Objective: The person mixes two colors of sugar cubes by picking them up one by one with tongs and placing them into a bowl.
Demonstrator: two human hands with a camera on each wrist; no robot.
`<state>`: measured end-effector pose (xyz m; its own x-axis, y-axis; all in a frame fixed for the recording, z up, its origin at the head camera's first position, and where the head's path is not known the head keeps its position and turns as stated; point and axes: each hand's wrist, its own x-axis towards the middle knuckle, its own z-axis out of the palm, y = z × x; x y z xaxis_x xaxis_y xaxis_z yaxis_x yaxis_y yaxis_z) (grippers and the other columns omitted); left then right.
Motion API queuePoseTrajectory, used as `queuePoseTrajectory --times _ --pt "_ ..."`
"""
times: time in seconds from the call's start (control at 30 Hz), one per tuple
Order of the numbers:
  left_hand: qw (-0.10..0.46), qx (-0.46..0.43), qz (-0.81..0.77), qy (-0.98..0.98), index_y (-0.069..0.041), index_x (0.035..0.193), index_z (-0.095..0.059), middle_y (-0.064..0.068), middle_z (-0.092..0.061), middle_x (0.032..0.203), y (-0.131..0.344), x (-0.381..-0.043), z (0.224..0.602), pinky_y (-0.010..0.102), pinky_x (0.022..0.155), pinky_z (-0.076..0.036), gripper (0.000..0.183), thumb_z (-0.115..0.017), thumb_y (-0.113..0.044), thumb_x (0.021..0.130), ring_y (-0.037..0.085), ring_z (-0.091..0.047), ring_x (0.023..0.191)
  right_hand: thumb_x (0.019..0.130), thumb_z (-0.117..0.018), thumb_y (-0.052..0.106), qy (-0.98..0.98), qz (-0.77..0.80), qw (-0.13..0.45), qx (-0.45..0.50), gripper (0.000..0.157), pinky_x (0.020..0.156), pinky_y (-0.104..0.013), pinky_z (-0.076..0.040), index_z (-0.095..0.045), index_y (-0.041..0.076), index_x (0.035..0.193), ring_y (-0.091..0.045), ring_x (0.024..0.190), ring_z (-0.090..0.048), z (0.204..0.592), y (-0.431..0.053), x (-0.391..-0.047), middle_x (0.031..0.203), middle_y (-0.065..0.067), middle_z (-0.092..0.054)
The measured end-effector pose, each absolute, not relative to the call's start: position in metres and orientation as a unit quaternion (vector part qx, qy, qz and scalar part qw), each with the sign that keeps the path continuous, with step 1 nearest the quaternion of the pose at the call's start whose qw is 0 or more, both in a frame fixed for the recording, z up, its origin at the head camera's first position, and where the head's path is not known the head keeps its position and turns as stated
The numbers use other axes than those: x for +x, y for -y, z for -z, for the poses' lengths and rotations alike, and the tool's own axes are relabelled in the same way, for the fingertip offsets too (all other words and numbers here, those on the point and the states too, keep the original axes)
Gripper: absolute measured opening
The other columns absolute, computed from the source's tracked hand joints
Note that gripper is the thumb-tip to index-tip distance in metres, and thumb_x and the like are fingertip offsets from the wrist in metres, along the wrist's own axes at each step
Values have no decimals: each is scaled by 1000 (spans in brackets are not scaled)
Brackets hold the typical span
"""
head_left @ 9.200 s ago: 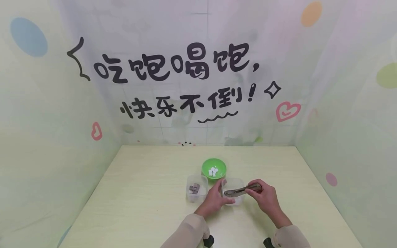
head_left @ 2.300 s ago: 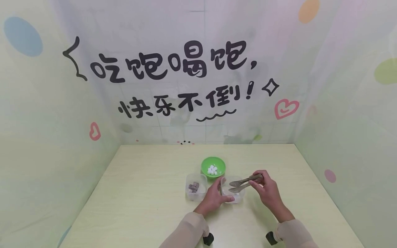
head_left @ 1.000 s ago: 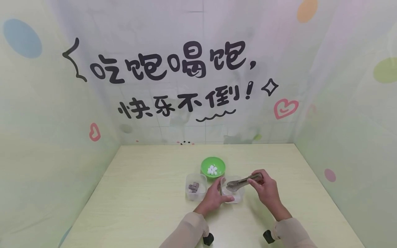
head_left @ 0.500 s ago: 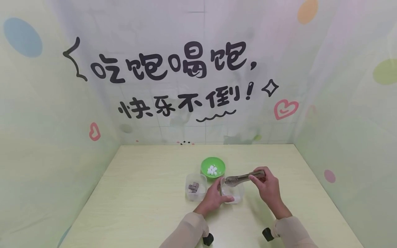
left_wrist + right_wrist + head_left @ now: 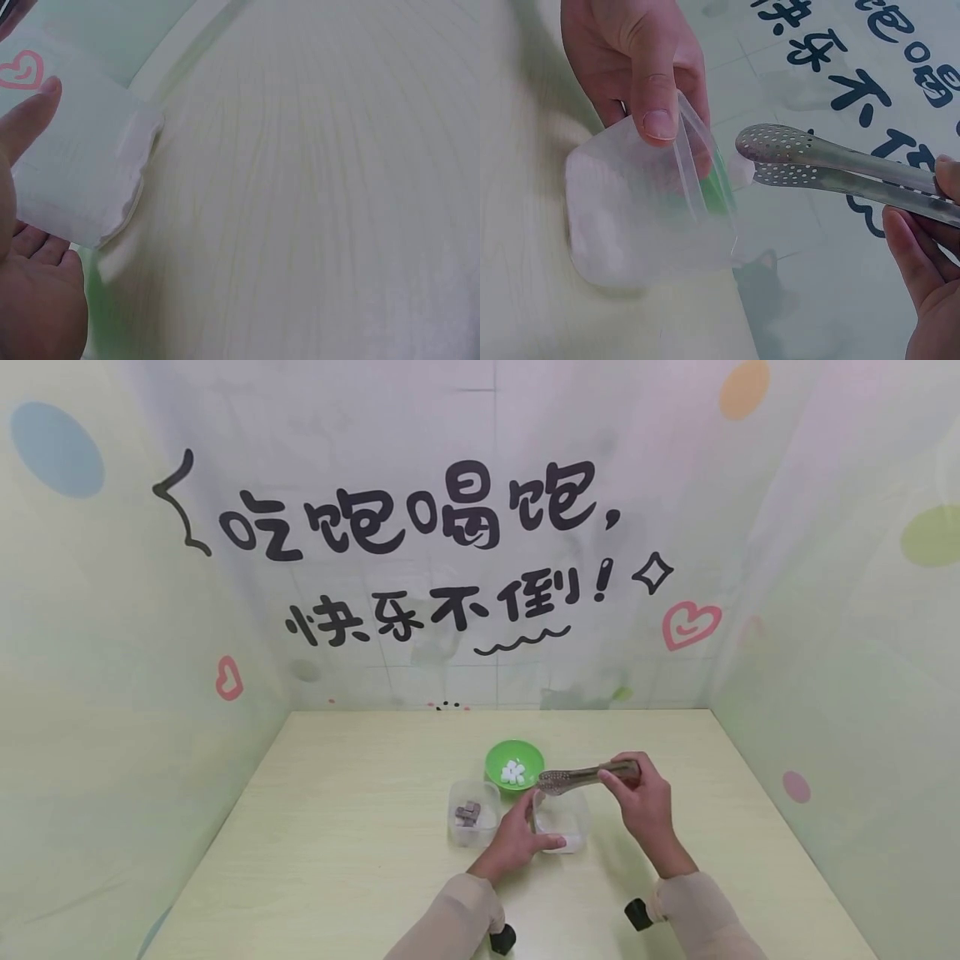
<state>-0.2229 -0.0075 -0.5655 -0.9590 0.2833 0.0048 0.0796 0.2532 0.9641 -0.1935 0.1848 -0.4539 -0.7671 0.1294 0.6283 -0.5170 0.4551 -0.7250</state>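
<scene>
We see a pale backdrop (image 5: pixel 315 410) on three sides, printed with black Chinese lettering (image 5: pixel 462 610), coloured dots and pink hearts. Below it we have the worktop (image 5: pixel 360 810), light wood-grain, carrying the vessels. Two beige sleeves (image 5: pixel 453 917) reach in from the near side.

The left hand (image 5: pixel 516 842) has its grip round the right tub (image 5: pixel 577 843), a translucent plastic one, with the thumb along the near wall and the fingers on the far side. The right hand (image 5: pixel 642 793) pinches the rear end of the metal tongs (image 5: pixel 585 778) in its grip, well above the worktop. We find the left tub (image 5: pixel 468 837), also translucent, just beside the left hand, while the green bowl (image 5: pixel 516 748) stands behind both tubs.

The tongs' perforated tips point leftward, just past the right tub's rim and near the bowl; we cannot tell whether they cross the bowl's edge. In the left tub we see a few dull-brown cubes (image 5: pixel 468 814) piled together, and in the bowl a small cluster of white cubes (image 5: pixel 513 772). From the right wrist, we make out a single white piece (image 5: pixel 740 170) between the tongs' tips.
</scene>
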Motion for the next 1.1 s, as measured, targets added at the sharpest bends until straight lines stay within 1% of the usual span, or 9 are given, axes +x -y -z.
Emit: queuePoseTrajectory --times 0.13,0.23,0.33,0.57,0.87,1.1 --pt "83 117 -599 -788 -11 147 -37 14 -41 149 8 -222 564 47 113 -29 90 -86 -23 73 35 -35 138 77 -73 -13 772 -530 326 127 24 58 -9 -47 -59 -9 97 0 67 -58 468 -186 -209 79 -19 -68" --pt "86 118 -600 -786 -10 149 -34 14 -40 150 8 -222 563 46 113 -29 92 -86 -22 73 35 -34 138 79 -74 -9 766 -543 322 120 25 55 -11 -45 -60 -6 98 -2 65 -56 478 -187 -220 79 -15 -68" --pt "90 116 -602 -785 -9 150 -32 14 -38 151 9 -222 563 44 114 -28 94 -86 -22 73 34 -33 139 80 -75 -6 763 -548 321 122 25 54 -13 -45 -59 -4 100 -4 65 -56 479 -185 -224 80 -14 -68" --pt "90 111 -596 -790 -8 150 -32 14 -39 151 9 -222 562 46 114 -28 96 -86 -24 73 35 -32 139 82 -75 -2 755 -567 309 111 25 62 -11 -50 -58 -4 101 -3 74 -62 478 -178 -231 87 -15 -68" --pt "92 101 -591 -795 -8 148 -35 14 -40 150 8 -222 560 48 113 -28 93 -87 -24 73 35 -33 139 84 -75 3 738 -588 313 111 24 63 -11 -50 -60 -5 100 -4 74 -62 480 -172 -238 85 -17 -67" --pt "86 106 -587 -798 -7 148 -36 15 -42 149 8 -221 561 49 113 -29 91 -86 -24 73 35 -34 138 83 -75 2 735 -596 306 102 25 66 -13 -53 -59 -5 101 -5 76 -64 480 -166 -242 86 -17 -67"
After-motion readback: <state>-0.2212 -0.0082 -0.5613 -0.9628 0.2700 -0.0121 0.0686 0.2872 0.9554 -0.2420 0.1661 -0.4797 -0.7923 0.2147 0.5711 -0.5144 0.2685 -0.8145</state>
